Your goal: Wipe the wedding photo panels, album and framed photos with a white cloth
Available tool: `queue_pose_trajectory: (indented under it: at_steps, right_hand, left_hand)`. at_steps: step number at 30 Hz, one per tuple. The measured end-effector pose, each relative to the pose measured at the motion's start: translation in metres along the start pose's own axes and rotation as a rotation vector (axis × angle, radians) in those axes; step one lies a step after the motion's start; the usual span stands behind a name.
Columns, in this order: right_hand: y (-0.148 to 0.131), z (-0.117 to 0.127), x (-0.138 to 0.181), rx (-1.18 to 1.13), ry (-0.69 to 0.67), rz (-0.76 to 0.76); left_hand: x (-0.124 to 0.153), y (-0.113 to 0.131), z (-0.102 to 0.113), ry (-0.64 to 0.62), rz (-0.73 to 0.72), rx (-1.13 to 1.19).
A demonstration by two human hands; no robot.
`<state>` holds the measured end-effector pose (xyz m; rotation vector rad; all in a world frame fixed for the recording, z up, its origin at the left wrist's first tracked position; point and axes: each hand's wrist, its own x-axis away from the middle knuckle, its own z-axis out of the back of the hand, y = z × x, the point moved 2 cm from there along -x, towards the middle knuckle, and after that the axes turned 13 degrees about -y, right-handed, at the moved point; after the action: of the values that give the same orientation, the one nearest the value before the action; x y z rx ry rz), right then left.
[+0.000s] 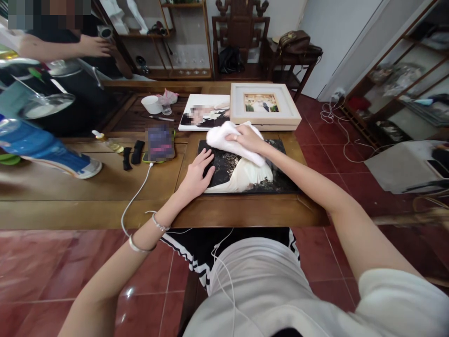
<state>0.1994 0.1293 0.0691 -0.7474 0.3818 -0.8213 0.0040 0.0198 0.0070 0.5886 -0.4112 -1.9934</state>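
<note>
A dark photo panel [224, 164] with a pale gown in its picture lies flat on the wooden table, close to the front edge. My right hand [248, 139] grips a white cloth [220, 135] and presses it on the panel's upper part. The cloth hides that stretch of the picture. Fingers outstretched, my left hand [199, 173] rests on the panel's left edge. Just behind the panel are a white photo board [203, 105] and a light-framed picture [294, 112], which overlaps the board's right side.
A phone [159, 142] on a white cable [135, 201] lies left of the panel. Further left are a small oil bottle [108, 142] and a large blue bottle [45, 147]. A white cup [151, 105] stands behind the phone. Across the table, a person [70, 47] holds a dark object.
</note>
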Motion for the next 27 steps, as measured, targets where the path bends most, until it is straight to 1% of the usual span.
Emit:
queue_pose_trajectory:
  at_steps: [6, 8, 10, 12, 16, 19, 21, 22, 24, 27]
  right_hand:
    - [0.058, 0.056, 0.063, -0.064, 0.212, -0.242]
    - [0.07, 0.066, 0.081, -0.064, 0.295, -0.266]
    - [0.071, 0.067, 0.098, -0.026, 0.341, -0.253]
    - [0.063, 0.059, 0.115, 0.036, 0.322, -0.218]
    - [0.031, 0.032, 0.158, 0.104, 0.166, -0.125]
    - [0.009, 0.017, 0.189, 0.089, -0.005, -0.071]
    - [0.001, 0.015, 0.203, 0.069, -0.105, -0.057]
    - [0.0, 0.016, 0.205, 0.057, -0.133, -0.062]
    - [0.005, 0.022, 0.201, 0.035, -0.124, -0.085]
    - [0.018, 0.031, 0.174, -0.006, 0.0, -0.121]
  left_hand:
    - [-0.001, 0.0, 0.0, 0.001, 0.007, 0.028]
    - [-0.001, 0.001, 0.0, 0.007, 0.012, 0.046]
    - [0.0, 0.003, 0.002, 0.029, 0.012, 0.074]
    - [0.001, 0.005, 0.005, 0.083, 0.011, 0.108]
    - [0.004, 0.01, 0.011, 0.205, 0.028, 0.218]
    - [0.006, 0.009, 0.014, 0.254, 0.088, 0.411]
    - [0.006, 0.008, 0.018, 0.294, 0.133, 0.596]
    - [0.005, 0.007, 0.02, 0.314, 0.162, 0.702]
    - [0.005, 0.005, 0.026, 0.346, 0.249, 0.916]
    - [0.004, 0.004, 0.036, 0.345, 0.422, 1.164]
